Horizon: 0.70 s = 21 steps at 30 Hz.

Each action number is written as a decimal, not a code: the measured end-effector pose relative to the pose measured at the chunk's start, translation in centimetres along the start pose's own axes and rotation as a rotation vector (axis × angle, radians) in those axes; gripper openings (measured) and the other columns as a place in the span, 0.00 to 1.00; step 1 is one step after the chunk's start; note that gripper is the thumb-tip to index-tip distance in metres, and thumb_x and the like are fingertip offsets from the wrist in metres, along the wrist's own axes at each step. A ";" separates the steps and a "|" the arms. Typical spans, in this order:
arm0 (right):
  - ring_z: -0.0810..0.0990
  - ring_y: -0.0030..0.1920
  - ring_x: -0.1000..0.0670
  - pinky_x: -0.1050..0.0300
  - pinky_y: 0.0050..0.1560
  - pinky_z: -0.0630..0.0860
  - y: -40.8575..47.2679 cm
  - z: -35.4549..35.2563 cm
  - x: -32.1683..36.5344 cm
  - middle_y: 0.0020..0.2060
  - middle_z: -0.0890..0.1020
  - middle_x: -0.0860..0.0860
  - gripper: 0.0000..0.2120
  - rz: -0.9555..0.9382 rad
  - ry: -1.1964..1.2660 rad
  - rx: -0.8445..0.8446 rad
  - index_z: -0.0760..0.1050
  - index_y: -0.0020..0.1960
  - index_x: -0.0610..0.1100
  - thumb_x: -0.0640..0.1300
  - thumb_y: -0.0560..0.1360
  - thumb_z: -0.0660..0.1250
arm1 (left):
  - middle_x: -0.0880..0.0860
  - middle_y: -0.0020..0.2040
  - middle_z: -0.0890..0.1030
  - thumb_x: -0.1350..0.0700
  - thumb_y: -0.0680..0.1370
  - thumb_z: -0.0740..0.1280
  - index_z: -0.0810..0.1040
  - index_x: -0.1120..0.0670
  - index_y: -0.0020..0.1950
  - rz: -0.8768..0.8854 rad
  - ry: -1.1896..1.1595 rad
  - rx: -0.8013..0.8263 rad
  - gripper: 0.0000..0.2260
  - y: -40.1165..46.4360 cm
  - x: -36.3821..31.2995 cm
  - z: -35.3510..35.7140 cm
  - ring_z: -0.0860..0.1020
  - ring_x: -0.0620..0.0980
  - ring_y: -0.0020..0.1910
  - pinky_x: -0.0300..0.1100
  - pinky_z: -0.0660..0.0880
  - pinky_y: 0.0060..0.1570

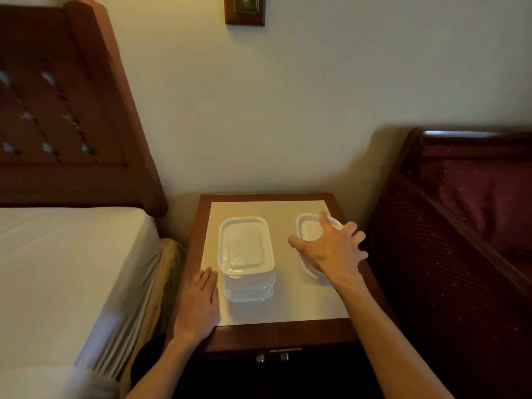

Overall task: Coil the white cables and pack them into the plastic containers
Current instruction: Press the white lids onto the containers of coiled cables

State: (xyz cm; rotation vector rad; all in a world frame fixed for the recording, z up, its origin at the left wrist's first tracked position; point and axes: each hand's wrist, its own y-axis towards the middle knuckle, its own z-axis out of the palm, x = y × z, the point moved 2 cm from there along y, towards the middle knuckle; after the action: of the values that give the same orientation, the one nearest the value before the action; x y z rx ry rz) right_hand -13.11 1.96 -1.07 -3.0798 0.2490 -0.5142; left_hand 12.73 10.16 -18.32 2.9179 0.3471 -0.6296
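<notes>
A small wooden desk (283, 331) with a white top panel is seen between a bed (57, 269) on the left and a dark red sofa (466, 226) on the right, set against a pale wall (288, 110).

Plastic containers: a stack of lidded containers (246, 257) is placed left of centre on the white panel; three tiers can be made out. A single separate container (309, 228) is placed to the right, apart from the stack, near the desk's right edge; it is partly covered by the right hand.

Left hand (198, 306): laid flat, palm down, on the desk's front-left corner, fingers straight and together, just beside the bottom of the stack. Nothing is held. Whether the stack is touched cannot be told.

Right hand (331, 249): spread wide over the single container, fingers splayed, thumb pointed left over the near rim. Contact looks likely, but a closed grip is not shown; fingers are not curled round it.

White cables: none can be made out in this view.

A wooden headboard (72, 110) is seen above the bed, and a wood-framed wall plate (244, 10) at the top of the wall. Two metal knobs (272, 357) are seen on the desk front.
</notes>
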 end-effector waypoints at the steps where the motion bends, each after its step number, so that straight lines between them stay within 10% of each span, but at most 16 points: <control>1: 0.56 0.74 0.36 0.33 0.67 0.63 -0.3 -1.0 1.6 0.75 0.56 0.41 0.49 -0.053 0.044 0.000 0.51 0.77 0.60 0.79 0.63 0.61 | 0.48 0.78 0.60 0.51 0.84 0.52 0.62 0.53 0.78 -0.008 -0.004 -0.001 0.22 -0.1 -0.1 -0.1 0.53 0.46 0.78 0.42 0.48 0.77; 21: 0.56 0.75 0.37 0.35 0.65 0.66 -2.3 2.6 13.5 0.76 0.56 0.42 0.52 -0.250 0.015 0.071 0.52 0.78 0.55 0.80 0.62 0.59 | 0.43 0.78 0.57 0.48 0.84 0.53 0.60 0.49 0.78 -0.058 -0.039 -0.003 0.22 -0.3 -1.1 -1.2 0.52 0.45 0.78 0.41 0.48 0.75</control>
State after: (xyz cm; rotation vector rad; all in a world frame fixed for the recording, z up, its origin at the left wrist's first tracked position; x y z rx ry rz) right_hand 0.66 2.02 0.93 -3.0538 -0.1532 -0.5390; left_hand 12.08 10.48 -16.81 2.8975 0.4284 -0.6926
